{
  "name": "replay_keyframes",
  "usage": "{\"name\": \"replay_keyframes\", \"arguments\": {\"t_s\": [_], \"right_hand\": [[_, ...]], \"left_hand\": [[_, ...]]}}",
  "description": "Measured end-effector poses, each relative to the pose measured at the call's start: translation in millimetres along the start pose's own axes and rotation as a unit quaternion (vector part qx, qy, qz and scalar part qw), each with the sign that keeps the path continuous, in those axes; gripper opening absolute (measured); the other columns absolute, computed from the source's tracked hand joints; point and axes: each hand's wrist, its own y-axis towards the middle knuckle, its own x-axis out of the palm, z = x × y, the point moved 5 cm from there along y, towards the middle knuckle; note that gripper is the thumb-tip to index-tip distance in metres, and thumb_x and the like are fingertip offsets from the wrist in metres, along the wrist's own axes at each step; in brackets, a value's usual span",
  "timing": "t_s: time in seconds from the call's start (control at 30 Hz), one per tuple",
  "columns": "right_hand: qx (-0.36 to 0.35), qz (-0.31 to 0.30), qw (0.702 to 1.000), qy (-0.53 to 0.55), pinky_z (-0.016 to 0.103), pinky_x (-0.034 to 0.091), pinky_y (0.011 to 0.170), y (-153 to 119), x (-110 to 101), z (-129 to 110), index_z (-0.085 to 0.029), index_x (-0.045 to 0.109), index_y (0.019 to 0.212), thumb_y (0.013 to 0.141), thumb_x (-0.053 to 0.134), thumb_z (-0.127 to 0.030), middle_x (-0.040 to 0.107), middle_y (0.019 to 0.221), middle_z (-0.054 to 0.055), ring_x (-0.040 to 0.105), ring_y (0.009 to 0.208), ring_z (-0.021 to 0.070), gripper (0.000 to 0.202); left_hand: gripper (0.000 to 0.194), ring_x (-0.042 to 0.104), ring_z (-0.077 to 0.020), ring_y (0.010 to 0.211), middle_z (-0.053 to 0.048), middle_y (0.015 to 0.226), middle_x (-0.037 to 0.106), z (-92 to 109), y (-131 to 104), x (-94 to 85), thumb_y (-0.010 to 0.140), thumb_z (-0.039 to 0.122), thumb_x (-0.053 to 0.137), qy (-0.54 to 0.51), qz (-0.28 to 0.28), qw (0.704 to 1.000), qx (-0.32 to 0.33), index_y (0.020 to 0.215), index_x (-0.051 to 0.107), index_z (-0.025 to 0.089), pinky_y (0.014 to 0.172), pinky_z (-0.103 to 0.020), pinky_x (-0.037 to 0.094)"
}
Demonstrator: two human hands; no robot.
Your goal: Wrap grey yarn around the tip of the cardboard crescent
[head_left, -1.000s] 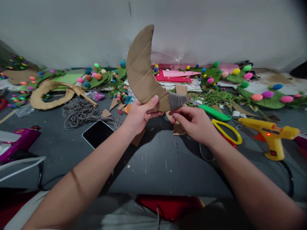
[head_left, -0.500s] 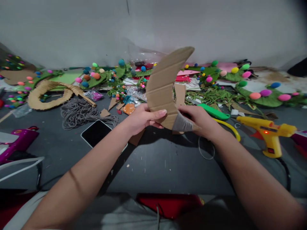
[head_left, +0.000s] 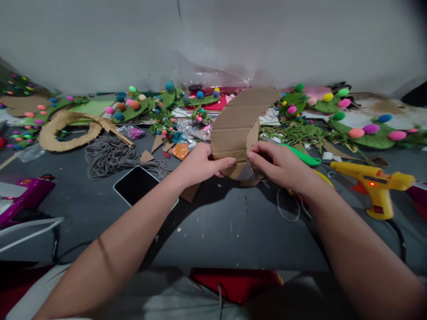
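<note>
A crescent-shaped piece of cardboard [head_left: 233, 124] is held up above the dark table, its pointed tip toward the upper right. My left hand [head_left: 203, 164] grips its lower left edge, thumb on the front face. At the lower right, my right hand [head_left: 275, 162] pinches the edge near a grey wrapped part [head_left: 247, 171], fingertips pressed together. Behind that edge a second cardboard piece [head_left: 253, 133] shows in part. What lies behind the crescent is hidden.
A yellow glue gun [head_left: 373, 178] with a lit red light lies right. On the left are a phone [head_left: 135, 186], grey cord [head_left: 108, 158], a cardboard ring [head_left: 50, 135] and a purple device [head_left: 31, 198]. Green pieces with coloured pompoms [head_left: 363, 133] line the back.
The crescent has tilted and its tip has dropped lower and to the right. My right fingers have shifted from behind the piece to pinching its right edge.
</note>
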Motion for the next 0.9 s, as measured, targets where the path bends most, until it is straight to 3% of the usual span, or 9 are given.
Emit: {"name": "replay_keyframes", "arguments": {"t_s": [0.27, 0.57, 0.73, 0.9], "right_hand": [[0.046, 0.031, 0.998, 0.025, 0.027, 0.034, 0.056, -3, -4, -7, -0.017, 0.061, 0.082, 0.096, 0.055, -0.040, 0.057, 0.069, -0.001, 0.046, 0.061, 0.0115, 0.027], [0.075, 0.040, 0.995, 0.047, 0.026, 0.032, 0.050, -5, -3, -11, -0.017, 0.062, 0.077, 0.095, 0.056, -0.037, 0.054, 0.062, -0.001, 0.043, 0.054, 0.0100, 0.028], [0.112, 0.033, 0.985, 0.129, 0.025, 0.032, 0.046, -6, -2, -10, -0.018, 0.057, 0.069, 0.096, 0.058, -0.036, 0.053, 0.056, -0.001, 0.042, 0.048, 0.0087, 0.032], [0.142, 0.039, 0.959, 0.242, 0.024, 0.028, 0.044, -6, -2, -9, -0.016, 0.063, 0.079, 0.096, 0.059, -0.030, 0.050, 0.053, -0.003, 0.037, 0.046, 0.0069, 0.022]], "left_hand": [[0.034, 0.068, -0.0164, 0.065, -0.008, 0.086, 0.077, 6, -1, -2.0, 0.082, 0.040, 0.077, 0.037, 0.058, 0.997, 0.028, 0.101, 0.076, 0.012, 0.058, -0.025, 0.058], [0.032, 0.072, -0.0182, 0.071, -0.008, 0.090, 0.078, 5, 0, -5.2, 0.081, 0.039, 0.078, 0.023, 0.098, 0.994, 0.044, 0.100, 0.078, 0.013, 0.060, -0.026, 0.061], [0.034, 0.073, -0.0200, 0.075, -0.009, 0.093, 0.079, 6, -1, -3.8, 0.081, 0.039, 0.079, 0.009, 0.095, 0.995, 0.039, 0.102, 0.077, 0.012, 0.061, -0.027, 0.061], [0.036, 0.073, -0.0202, 0.075, -0.010, 0.094, 0.078, 6, -2, -4.3, 0.080, 0.041, 0.080, 0.010, 0.089, 0.995, 0.048, 0.101, 0.077, 0.012, 0.064, -0.028, 0.062]]}}
